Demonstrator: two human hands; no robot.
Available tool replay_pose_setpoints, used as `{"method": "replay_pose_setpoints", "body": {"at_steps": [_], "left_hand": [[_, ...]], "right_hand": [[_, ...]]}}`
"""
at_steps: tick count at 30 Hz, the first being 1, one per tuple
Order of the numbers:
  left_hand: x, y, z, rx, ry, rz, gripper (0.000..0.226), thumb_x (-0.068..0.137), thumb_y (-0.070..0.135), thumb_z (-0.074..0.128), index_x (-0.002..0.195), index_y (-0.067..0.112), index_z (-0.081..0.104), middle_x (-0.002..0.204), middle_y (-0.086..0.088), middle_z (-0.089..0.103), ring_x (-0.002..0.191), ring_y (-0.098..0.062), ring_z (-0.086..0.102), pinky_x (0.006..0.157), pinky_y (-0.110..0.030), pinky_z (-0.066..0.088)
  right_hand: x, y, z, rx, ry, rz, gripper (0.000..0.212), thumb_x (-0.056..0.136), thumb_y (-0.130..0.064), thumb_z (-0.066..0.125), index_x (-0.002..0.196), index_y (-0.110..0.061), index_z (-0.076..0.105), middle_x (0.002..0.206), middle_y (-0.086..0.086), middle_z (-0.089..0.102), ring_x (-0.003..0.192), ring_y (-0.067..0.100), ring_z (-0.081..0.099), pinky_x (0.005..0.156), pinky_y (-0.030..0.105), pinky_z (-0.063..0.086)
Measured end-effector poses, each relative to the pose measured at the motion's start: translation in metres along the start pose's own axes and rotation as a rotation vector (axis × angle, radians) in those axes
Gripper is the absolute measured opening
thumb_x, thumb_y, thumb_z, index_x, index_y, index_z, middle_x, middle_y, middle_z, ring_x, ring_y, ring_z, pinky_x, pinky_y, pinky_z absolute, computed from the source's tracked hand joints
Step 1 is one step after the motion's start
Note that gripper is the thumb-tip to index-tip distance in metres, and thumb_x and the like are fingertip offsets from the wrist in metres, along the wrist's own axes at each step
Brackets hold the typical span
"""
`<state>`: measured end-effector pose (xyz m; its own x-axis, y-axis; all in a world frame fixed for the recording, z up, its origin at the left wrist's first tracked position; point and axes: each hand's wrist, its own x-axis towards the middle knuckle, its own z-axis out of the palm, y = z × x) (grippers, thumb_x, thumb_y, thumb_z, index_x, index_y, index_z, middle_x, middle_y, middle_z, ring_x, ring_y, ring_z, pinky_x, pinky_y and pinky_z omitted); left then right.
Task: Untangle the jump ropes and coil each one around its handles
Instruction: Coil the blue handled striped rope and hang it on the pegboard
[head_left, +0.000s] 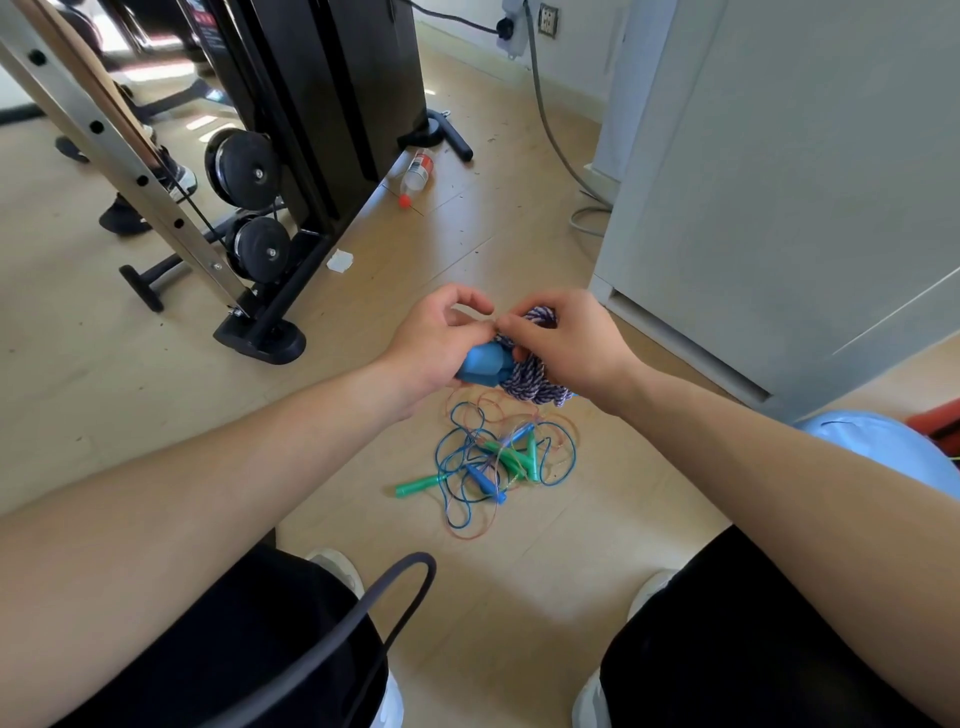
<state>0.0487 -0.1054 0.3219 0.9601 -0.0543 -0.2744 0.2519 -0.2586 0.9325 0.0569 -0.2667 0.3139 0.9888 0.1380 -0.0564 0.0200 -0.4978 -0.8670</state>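
Observation:
My left hand (434, 338) grips the blue handles (485, 366) of a purple-and-white braided jump rope (530, 376), whose cord is bunched in coils beside them. My right hand (563, 343) pinches the braided cord near its top loop, fingertips meeting those of the left hand. Both hands hover above the floor. Below them lies a tangle of thin jump ropes (498, 457): blue and orange-pink cords knotted together with green handles (519, 460) and blue handles (485, 483).
A black weight machine (311, 119) with plates stands at the left. A plastic bottle (417, 174) lies on the wood floor beyond. A white cabinet (779, 182) fills the right. A dark cord loop (384, 608) rests on my left thigh; a light blue ball (893, 447) sits at right.

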Motion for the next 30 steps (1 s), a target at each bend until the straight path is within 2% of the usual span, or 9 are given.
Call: {"method": "replay_pose_setpoints", "body": {"at_steps": [4, 8, 11, 15, 20, 23, 26, 30], "left_hand": [[0.003, 0.000, -0.002, -0.014, 0.026, -0.019, 0.017, 0.092, 0.008, 0.064, 0.094, 0.024, 0.057, 0.095, -0.010, 0.065, 0.078, -0.022, 0.065, 0.077, -0.059, 0.057], [0.003, -0.004, 0.000, -0.028, 0.022, -0.045, 0.018, 0.094, 0.008, 0.064, 0.092, 0.025, 0.056, 0.092, -0.009, 0.063, 0.079, -0.025, 0.064, 0.076, -0.059, 0.057], [0.003, -0.008, 0.002, -0.068, 0.027, -0.074, 0.020, 0.093, 0.007, 0.064, 0.092, 0.025, 0.057, 0.093, -0.006, 0.063, 0.079, -0.023, 0.064, 0.076, -0.053, 0.059], [0.003, -0.006, 0.006, -0.100, 0.048, -0.074, 0.017, 0.095, 0.008, 0.057, 0.092, 0.023, 0.061, 0.094, -0.005, 0.063, 0.079, -0.020, 0.063, 0.069, -0.039, 0.058], [0.003, -0.006, 0.010, -0.088, 0.042, -0.122, 0.022, 0.093, 0.005, 0.055, 0.087, 0.024, 0.065, 0.091, -0.006, 0.064, 0.083, -0.023, 0.063, 0.081, -0.048, 0.058], [0.006, -0.007, 0.009, -0.120, 0.056, -0.142, 0.025, 0.089, 0.000, 0.056, 0.087, 0.024, 0.058, 0.084, -0.002, 0.058, 0.076, -0.022, 0.060, 0.074, -0.047, 0.058], [0.009, -0.007, 0.007, -0.123, 0.056, -0.155, 0.029, 0.087, -0.005, 0.054, 0.084, 0.024, 0.055, 0.071, 0.002, 0.051, 0.068, -0.020, 0.055, 0.065, -0.035, 0.049], [0.010, -0.005, 0.010, -0.115, 0.032, -0.183, 0.027, 0.090, -0.005, 0.054, 0.087, 0.022, 0.054, 0.074, 0.001, 0.052, 0.068, -0.019, 0.054, 0.064, -0.032, 0.047]], "right_hand": [[0.002, 0.002, 0.002, -0.046, -0.012, -0.039, 0.012, 0.082, -0.034, 0.077, 0.084, -0.023, 0.074, 0.077, -0.004, 0.073, 0.072, 0.008, 0.066, 0.067, 0.021, 0.051], [0.005, 0.000, -0.001, -0.163, -0.073, -0.078, 0.008, 0.080, -0.030, 0.077, 0.078, -0.030, 0.070, 0.074, -0.013, 0.067, 0.067, -0.002, 0.059, 0.057, 0.007, 0.038], [0.005, 0.000, 0.000, -0.200, -0.084, -0.084, 0.010, 0.081, -0.027, 0.075, 0.076, -0.031, 0.067, 0.074, -0.013, 0.065, 0.066, -0.003, 0.056, 0.054, 0.004, 0.035], [0.007, -0.001, -0.002, -0.159, -0.063, -0.066, 0.012, 0.080, -0.026, 0.075, 0.072, -0.030, 0.066, 0.073, -0.011, 0.065, 0.066, 0.000, 0.056, 0.056, 0.010, 0.038], [0.009, 0.001, -0.003, -0.177, -0.105, -0.047, 0.007, 0.082, -0.028, 0.075, 0.079, -0.021, 0.072, 0.080, -0.001, 0.069, 0.070, 0.010, 0.057, 0.060, 0.019, 0.043], [0.008, 0.002, -0.002, -0.162, -0.120, -0.042, 0.014, 0.083, -0.029, 0.076, 0.085, -0.015, 0.074, 0.079, 0.001, 0.070, 0.068, 0.010, 0.057, 0.059, 0.016, 0.043], [0.006, 0.002, -0.001, -0.092, -0.134, -0.025, 0.016, 0.084, -0.027, 0.077, 0.086, -0.011, 0.074, 0.079, 0.004, 0.072, 0.068, 0.011, 0.059, 0.066, 0.027, 0.050], [0.005, 0.003, -0.001, -0.010, -0.141, 0.017, 0.013, 0.079, -0.022, 0.080, 0.078, -0.011, 0.072, 0.065, -0.004, 0.065, 0.057, 0.006, 0.055, 0.056, 0.021, 0.047]]}}
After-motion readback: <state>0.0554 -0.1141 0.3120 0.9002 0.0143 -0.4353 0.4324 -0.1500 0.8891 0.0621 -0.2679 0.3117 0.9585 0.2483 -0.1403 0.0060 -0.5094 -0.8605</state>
